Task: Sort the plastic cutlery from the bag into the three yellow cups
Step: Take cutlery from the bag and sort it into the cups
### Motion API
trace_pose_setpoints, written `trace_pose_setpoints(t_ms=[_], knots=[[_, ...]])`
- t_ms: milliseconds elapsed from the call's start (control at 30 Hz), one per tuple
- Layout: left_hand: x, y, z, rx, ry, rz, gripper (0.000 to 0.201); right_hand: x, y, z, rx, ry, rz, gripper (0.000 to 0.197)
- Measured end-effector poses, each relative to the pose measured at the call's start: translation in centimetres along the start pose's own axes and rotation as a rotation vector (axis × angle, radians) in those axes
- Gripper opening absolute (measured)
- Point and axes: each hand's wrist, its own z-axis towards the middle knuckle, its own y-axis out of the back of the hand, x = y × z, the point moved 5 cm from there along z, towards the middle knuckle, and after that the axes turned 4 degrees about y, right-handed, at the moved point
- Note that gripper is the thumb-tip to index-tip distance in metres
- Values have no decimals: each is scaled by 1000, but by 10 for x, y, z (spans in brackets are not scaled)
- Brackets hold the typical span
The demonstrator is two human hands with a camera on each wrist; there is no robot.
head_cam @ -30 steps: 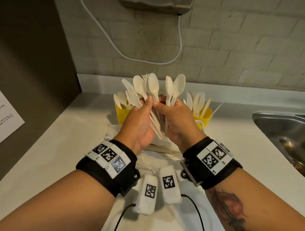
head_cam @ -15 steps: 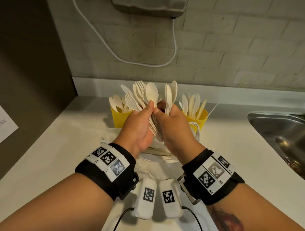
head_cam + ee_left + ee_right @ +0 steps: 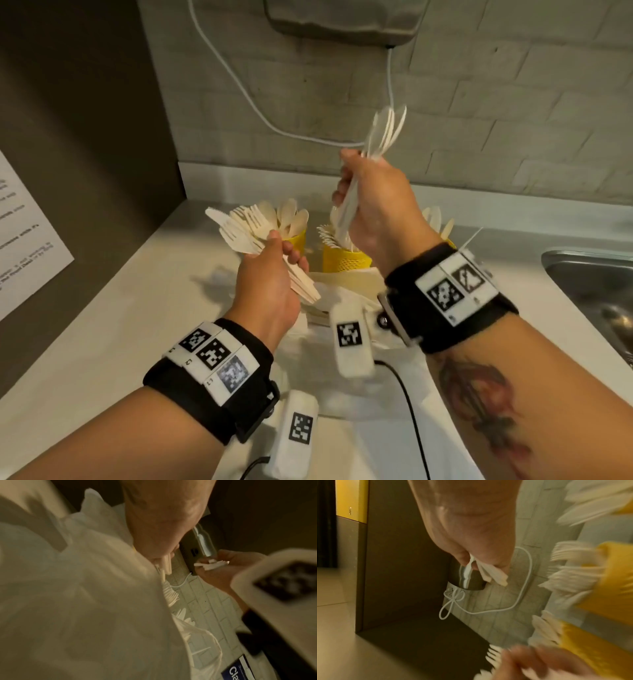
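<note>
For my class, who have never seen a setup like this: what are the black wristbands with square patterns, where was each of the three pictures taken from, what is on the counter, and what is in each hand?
No machine here: a person sorts cutlery with bare hands. The black wristbands carry printed marker squares and small cameras. The large picture comes from a head-worn camera looking down; the two blurry ones look along each wrist at the fingers. On the white counter stand yellow cups already holding cutlery, with a pale bag lying in front of them; a sink is at the right. The left hand grips a fanned bunch of forks and at least one knife. The right hand, raised higher, grips a smaller bunch of spoons.
</note>
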Motion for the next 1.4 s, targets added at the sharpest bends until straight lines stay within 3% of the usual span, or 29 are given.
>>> trace_pose_setpoints(t_ms=[100, 267, 433, 533, 667, 800, 900, 1033, 1200, 1400], knots=[[-7, 14, 1, -57, -26, -13, 25, 6, -31, 20, 10, -22, 74, 9], [-21, 26, 0, -94, -81, -33, 21, -34, -73, 46, 101, 100, -247, 17], [-30, 35, 1, -121, -156, -23, 7, -83, -70, 57, 86, 97, -373, 15], [-29, 47, 5, -155, -126, -22, 11, -98, -65, 58, 80, 77, -472, 14], [-29, 52, 7, -154, -113, 9, 9, -106, -62, 54, 118, 55, -694, 37], [-28, 48, 8, -108, -121, 76, 15, -104, -57, 55, 172, 14, -739, 51], [-26, 44, 8, -42, -123, 119, 26, -95, -53, 55, 171, 82, -841, 60], [-26, 40, 7, 7, -119, 163, 30, -83, -52, 52, 195, 192, -1083, 45], [-27, 34, 1, 64, -110, 182, 11, -80, -55, 51, 289, 194, -1349, 23], [-30, 36, 3, 88, -114, 192, 12, -84, -57, 52, 383, 84, -1516, 29]])
